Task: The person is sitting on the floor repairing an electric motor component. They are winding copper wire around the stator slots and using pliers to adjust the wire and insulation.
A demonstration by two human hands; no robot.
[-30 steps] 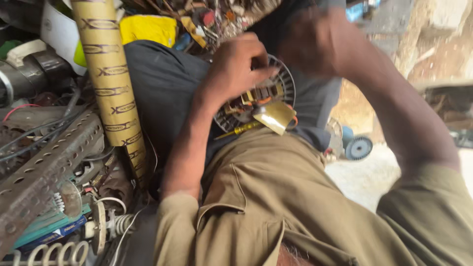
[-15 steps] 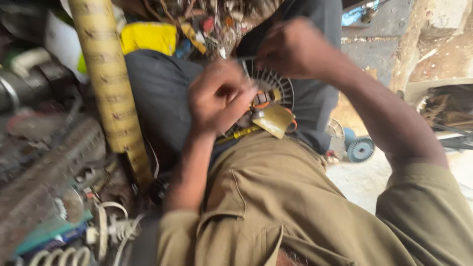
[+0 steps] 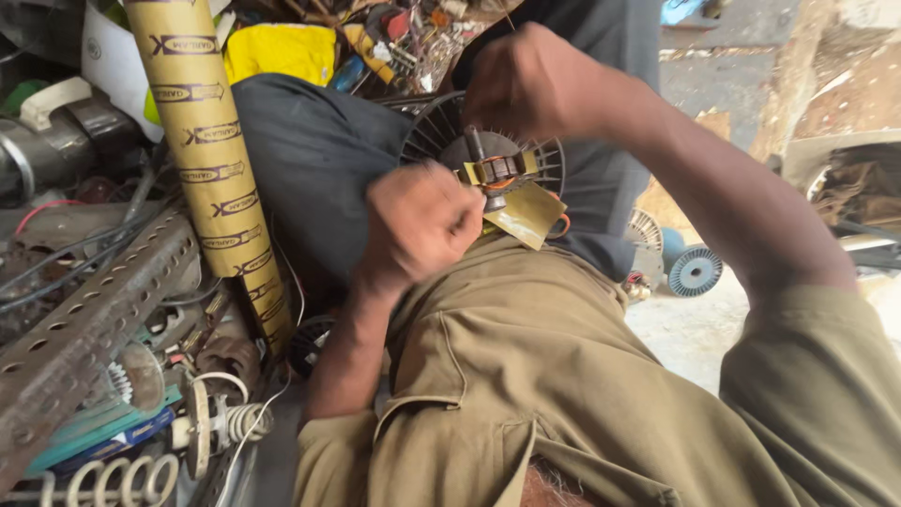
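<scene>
Both forearms bend inward over the lap, where a black finned motor part [image 3: 488, 155] rests against the dark trousers. The left hand [image 3: 418, 221] is fisted at its near-left edge; the right hand [image 3: 530, 84] clamps its far rim. A cardboard tube [image 3: 211, 169] and scrap crowd the left.

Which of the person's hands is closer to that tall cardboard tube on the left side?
The left. The left hand is a fist at the motor part's near edge, one dark trouser leg away from the cardboard tube. The right hand grips the part's far top side, further off.
</scene>
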